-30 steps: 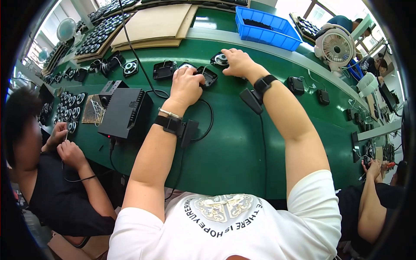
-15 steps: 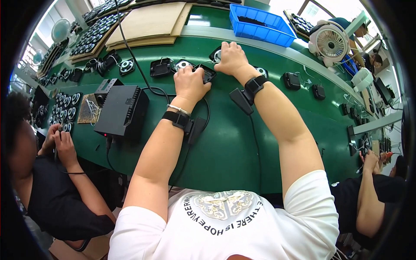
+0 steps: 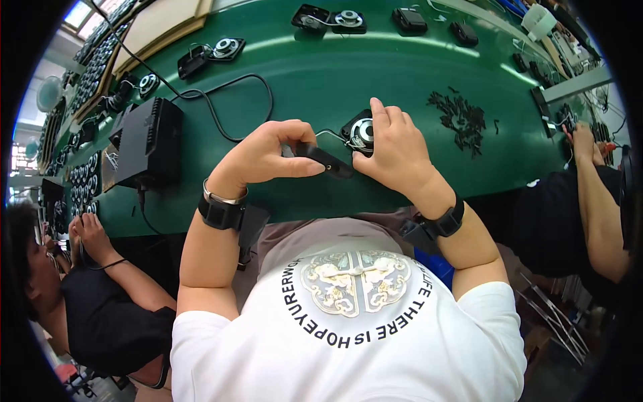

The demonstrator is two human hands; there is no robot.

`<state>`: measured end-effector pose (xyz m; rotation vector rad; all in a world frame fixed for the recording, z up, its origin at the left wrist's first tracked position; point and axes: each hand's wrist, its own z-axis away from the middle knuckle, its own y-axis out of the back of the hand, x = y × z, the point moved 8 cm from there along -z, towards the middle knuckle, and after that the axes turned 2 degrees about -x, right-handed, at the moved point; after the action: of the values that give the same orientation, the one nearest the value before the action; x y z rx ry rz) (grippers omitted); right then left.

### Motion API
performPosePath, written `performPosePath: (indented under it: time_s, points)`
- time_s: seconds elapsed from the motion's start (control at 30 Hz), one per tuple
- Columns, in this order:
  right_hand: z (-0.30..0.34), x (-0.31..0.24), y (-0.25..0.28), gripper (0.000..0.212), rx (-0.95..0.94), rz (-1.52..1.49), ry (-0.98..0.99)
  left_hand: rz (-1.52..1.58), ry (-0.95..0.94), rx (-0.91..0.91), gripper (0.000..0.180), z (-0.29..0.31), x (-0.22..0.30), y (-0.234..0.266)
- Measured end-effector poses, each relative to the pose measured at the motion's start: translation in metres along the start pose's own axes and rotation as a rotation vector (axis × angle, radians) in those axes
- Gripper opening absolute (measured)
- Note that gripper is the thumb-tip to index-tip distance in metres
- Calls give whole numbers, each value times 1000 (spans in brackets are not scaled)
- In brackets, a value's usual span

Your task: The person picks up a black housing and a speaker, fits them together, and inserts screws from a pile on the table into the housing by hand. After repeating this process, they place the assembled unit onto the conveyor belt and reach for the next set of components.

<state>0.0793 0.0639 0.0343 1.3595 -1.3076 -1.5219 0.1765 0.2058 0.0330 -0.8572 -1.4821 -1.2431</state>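
Green bench, near edge: left hand pinches a black part; right hand grips a speaker, half hidden.

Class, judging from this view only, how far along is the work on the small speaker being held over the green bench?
Done: a speaker unit has been brought near the bench's front edge. In hand: the right hand steadies it while the left hand holds a black plastic part against it. Left: several more units wait along the far side.
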Motion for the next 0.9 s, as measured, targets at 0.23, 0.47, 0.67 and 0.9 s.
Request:
performPosePath:
  time_s: [0.23, 0.47, 0.67, 0.9]
  points:
    - [56, 13, 13, 74, -52, -130, -49, 786, 231, -8, 28, -6, -16, -50]
    - [61, -24, 67, 86, 320, -296, 378, 1205, 216, 163, 31, -11, 4, -80]
    - [39, -19, 57, 90, 152, -435, 452, 1393, 246, 195, 42, -20, 14, -87]
    - [28, -11, 71, 84, 183, -321, 493, 563, 195, 274, 40, -19, 33, -45]
